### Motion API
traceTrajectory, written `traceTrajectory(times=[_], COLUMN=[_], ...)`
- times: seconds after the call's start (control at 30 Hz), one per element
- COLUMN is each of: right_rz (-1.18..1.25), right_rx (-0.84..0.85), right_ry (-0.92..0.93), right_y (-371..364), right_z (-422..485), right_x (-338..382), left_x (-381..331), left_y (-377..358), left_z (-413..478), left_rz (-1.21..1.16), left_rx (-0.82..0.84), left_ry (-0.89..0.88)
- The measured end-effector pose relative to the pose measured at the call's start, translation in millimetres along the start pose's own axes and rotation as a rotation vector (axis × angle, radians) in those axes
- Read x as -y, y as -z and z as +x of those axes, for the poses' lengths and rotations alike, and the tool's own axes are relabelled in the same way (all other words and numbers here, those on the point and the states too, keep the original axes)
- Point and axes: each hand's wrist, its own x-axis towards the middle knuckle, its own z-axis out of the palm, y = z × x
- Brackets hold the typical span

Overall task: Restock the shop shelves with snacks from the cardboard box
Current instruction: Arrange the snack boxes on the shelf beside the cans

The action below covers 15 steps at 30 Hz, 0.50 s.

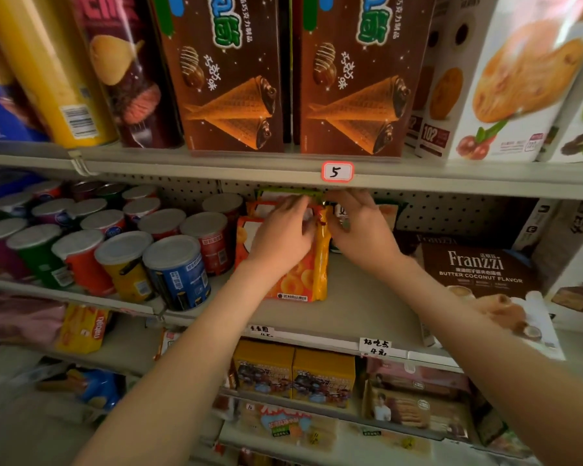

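The grey middle shelf (360, 297) ran under a price tag (337, 171) marked 5, with brown cone boxes (229, 72) on the shelf above. Lidded cans (175, 264) stood at its left, a Franzzi box (475, 267) at its right. Between them the orange snack bag (303, 277) stood upright; the left hand (280, 230) gripped its front, the right hand (360, 227) pinched its right edge

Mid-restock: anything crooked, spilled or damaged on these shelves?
The Franzzi box lies flat and seems to overhang the shelf edge at right. Lower left, a yellow packet lies askew. Nothing looks spilled or torn.
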Motion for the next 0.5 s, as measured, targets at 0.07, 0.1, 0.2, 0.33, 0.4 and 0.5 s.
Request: traceTrajectory(times=[0.07, 0.1, 0.2, 0.33, 0.4, 0.5], right_rz=[0.046, 0.07, 0.181, 0.333, 0.428, 0.523], right_rx=[0.008, 0.026, 0.107, 0.259, 0.356, 0.557], right_ry=[0.045, 0.059, 0.13, 0.188, 0.208, 0.223], right_y=[-4.6, -8.5, -31.9, -86.1, -118.5, -166.1], right_z=[-7.5, -11.1, -25.8, -53.1, -67.8, -87.9], right_x=[25.1, 37.2, 78.2, 129.4, 156.9, 197.5], left_x=[4.5, 7.3, 27.1, 70.4, 93.3, 127.1], left_y=[14.6, 22.1, 41.9, 61.6, 72.6, 85.8], left_z=[-19.3, -31.0, -77.0, -148.3, -185.7, -239.6], left_rz=[-0.015, -0.019, -0.049, -0.087, -0.125, -0.13], left_rx=[-0.068, -0.094, -0.168, -0.207, -0.214, -0.216], left_ry=[0.02, 0.041, 0.15, 0.331, 0.465, 0.684])
